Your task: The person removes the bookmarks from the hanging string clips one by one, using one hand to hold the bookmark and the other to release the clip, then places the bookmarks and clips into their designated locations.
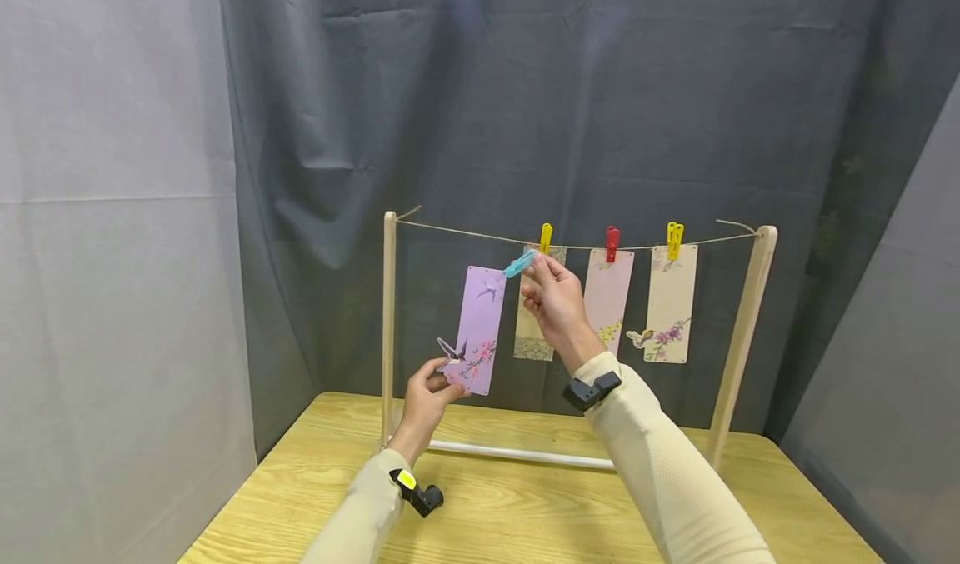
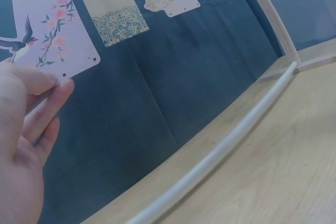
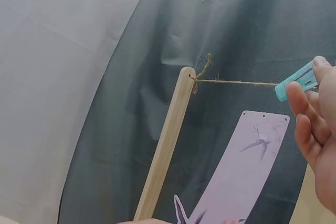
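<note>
A purple bookmark [image 1: 480,322] with a swallow and pink blossoms is pinched at its lower end by my left hand [image 1: 426,401]. In the left wrist view, thumb and fingers grip the bookmark's [image 2: 50,24] bottom edge. My right hand [image 1: 557,301] pinches a light blue clothespin [image 1: 519,264] just beside the bookmark's top right corner. The right wrist view shows this clothespin [image 3: 296,81] near the twine [image 3: 236,82], apart from the purple bookmark [image 3: 241,166], whose top edge lies below the line.
Twine [image 1: 465,232] spans two wooden posts [image 1: 388,322]. Yellow [image 1: 546,237] and red [image 1: 612,244] clothespins hold a beige bookmark [image 1: 532,331], a pink bookmark [image 1: 609,285] and a cream bookmark [image 1: 670,297]. A white rod [image 1: 525,456] runs low above the wooden table [image 1: 480,514].
</note>
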A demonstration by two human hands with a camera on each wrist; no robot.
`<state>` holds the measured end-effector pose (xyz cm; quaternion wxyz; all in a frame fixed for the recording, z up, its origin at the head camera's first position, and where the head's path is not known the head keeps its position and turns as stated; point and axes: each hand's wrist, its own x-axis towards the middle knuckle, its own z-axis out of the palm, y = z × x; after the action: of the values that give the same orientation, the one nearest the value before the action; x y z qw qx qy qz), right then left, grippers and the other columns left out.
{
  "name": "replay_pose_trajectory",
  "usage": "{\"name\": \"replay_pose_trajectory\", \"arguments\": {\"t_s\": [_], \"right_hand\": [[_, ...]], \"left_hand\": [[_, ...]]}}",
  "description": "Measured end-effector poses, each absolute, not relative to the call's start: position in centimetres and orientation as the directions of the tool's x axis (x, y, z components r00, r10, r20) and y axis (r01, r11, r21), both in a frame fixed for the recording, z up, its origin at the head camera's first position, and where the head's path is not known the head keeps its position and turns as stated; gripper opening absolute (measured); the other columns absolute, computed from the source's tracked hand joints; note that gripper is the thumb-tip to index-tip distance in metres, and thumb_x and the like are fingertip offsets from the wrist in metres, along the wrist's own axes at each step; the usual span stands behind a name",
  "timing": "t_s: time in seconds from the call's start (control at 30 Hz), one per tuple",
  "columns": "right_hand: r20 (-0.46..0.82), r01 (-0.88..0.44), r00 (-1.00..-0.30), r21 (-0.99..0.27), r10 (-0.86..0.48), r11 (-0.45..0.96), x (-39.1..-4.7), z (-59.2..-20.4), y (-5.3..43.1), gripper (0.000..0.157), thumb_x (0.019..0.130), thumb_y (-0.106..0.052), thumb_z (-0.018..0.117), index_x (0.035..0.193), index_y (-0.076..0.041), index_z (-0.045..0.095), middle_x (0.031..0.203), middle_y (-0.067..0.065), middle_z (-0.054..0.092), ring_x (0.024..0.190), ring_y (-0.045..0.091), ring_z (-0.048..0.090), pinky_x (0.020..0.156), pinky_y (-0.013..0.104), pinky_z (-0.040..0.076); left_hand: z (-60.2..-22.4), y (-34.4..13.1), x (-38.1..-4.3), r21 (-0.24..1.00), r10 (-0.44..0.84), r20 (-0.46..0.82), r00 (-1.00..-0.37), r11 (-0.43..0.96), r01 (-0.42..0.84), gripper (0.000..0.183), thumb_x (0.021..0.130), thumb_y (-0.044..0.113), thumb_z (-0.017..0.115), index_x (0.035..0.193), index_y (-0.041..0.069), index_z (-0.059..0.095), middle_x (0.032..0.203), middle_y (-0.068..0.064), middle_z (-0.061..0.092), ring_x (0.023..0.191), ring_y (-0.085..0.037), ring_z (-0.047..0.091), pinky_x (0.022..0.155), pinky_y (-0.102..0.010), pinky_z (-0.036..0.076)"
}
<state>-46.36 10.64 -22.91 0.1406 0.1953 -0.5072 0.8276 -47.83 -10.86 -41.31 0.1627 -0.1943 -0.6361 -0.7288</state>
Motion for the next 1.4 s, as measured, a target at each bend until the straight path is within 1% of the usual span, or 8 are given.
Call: {"name": "replay_pose_trajectory", "arguments": {"t_s": [0.2, 0.37, 0.5, 0.73, 0.83, 0.97, 1.1, 1.4], "right_hand": [[0.484, -0.451, -0.875, -0.794, 0.025, -0.408, -46.4, -23.8, 11.1, 0.048, 0.109, -0.028, 0.053, 0.147, 0.001, 0.051, 0.106, 0.005, 0.063, 0.055, 0.002, 0.060, 0.050, 0.016, 0.045], [0.474, -0.437, -0.881, -0.801, 0.014, -0.409, -46.2, -24.4, 11.4, 0.049, 0.109, -0.030, 0.051, 0.147, 0.000, 0.052, 0.106, 0.004, 0.063, 0.057, 0.003, 0.059, 0.052, 0.017, 0.044], [0.467, -0.434, -0.884, -0.801, 0.022, -0.412, -46.1, -24.7, 11.8, 0.049, 0.110, -0.031, 0.051, 0.148, 0.000, 0.051, 0.107, 0.004, 0.063, 0.058, 0.003, 0.059, 0.052, 0.017, 0.044], [0.456, -0.412, -0.890, -0.799, 0.006, -0.437, -45.8, -25.9, 12.3, 0.048, 0.111, -0.030, 0.049, 0.148, 0.002, 0.050, 0.102, 0.002, 0.058, 0.058, 0.006, 0.057, 0.051, 0.018, 0.043], [0.460, -0.415, -0.888, -0.800, 0.002, -0.433, -45.5, -26.3, 12.5, 0.049, 0.110, -0.030, 0.049, 0.148, 0.002, 0.049, 0.104, 0.003, 0.063, 0.058, 0.005, 0.057, 0.051, 0.017, 0.043], [0.462, -0.419, -0.887, -0.805, -0.001, -0.419, -45.2, -26.7, 12.6, 0.049, 0.111, -0.030, 0.049, 0.147, 0.003, 0.050, 0.107, 0.004, 0.067, 0.059, 0.005, 0.057, 0.052, 0.017, 0.043], [0.462, -0.416, -0.887, -0.811, -0.014, -0.412, -44.9, -27.1, 12.9, 0.050, 0.111, -0.029, 0.048, 0.148, 0.003, 0.048, 0.106, 0.003, 0.066, 0.060, 0.005, 0.057, 0.052, 0.017, 0.044], [0.474, -0.429, -0.880, -0.829, -0.043, -0.358, -44.2, -28.2, 13.9, 0.053, 0.110, -0.030, 0.051, 0.149, 0.006, 0.045, 0.108, 0.006, 0.066, 0.061, 0.005, 0.057, 0.053, 0.017, 0.044]], "left_hand": [[-42.1, -11.0, -47.5, 0.865, 0.022, 0.490, -0.871, -0.133, 0.484, 0.052, 0.092, -0.007, 0.072, 0.141, -0.002, 0.055, 0.101, -0.021, 0.073, 0.091, -0.045, 0.072, 0.090, -0.035, 0.056], [-42.6, -11.1, -47.4, 0.866, 0.015, 0.489, -0.872, -0.123, 0.484, 0.049, 0.091, -0.005, 0.074, 0.138, -0.002, 0.057, 0.103, -0.022, 0.073, 0.092, -0.041, 0.072, 0.088, -0.034, 0.056], [-42.7, -10.9, -46.8, 0.867, 0.021, 0.491, -0.871, -0.114, 0.486, 0.049, 0.092, -0.007, 0.072, 0.138, -0.006, 0.055, 0.103, -0.027, 0.071, 0.094, -0.045, 0.070, 0.086, -0.033, 0.057], [-43.6, -10.9, -46.7, 0.878, 0.013, 0.474, -0.880, -0.073, 0.472, 0.048, 0.092, -0.007, 0.072, 0.138, -0.005, 0.056, 0.103, -0.023, 0.072, 0.093, -0.038, 0.072, 0.079, -0.027, 0.055], [-43.7, -11.0, -46.5, 0.874, 0.027, 0.483, -0.875, -0.071, 0.480, 0.048, 0.091, -0.009, 0.070, 0.137, -0.008, 0.055, 0.103, -0.025, 0.071, 0.092, -0.040, 0.073, 0.081, -0.030, 0.057], [-43.8, -11.1, -46.5, 0.875, 0.028, 0.480, -0.877, -0.079, 0.477, 0.049, 0.091, -0.009, 0.070, 0.138, -0.007, 0.055, 0.105, -0.024, 0.071, 0.091, -0.036, 0.073, 0.083, -0.032, 0.058], [-44.0, -11.2, -46.2, 0.883, 0.009, 0.467, -0.884, -0.069, 0.465, 0.050, 0.091, -0.005, 0.072, 0.139, -0.002, 0.057, 0.106, -0.021, 0.072, 0.091, -0.031, 0.074, 0.084, -0.032, 0.057], [-44.8, -12.0, -45.1, 0.893, -0.004, 0.448, -0.894, -0.032, 0.448, 0.052, 0.091, -0.002, 0.075, 0.140, -0.001, 0.056, 0.106, -0.018, 0.072, 0.091, -0.032, 0.074, 0.088, -0.038, 0.056]]}}
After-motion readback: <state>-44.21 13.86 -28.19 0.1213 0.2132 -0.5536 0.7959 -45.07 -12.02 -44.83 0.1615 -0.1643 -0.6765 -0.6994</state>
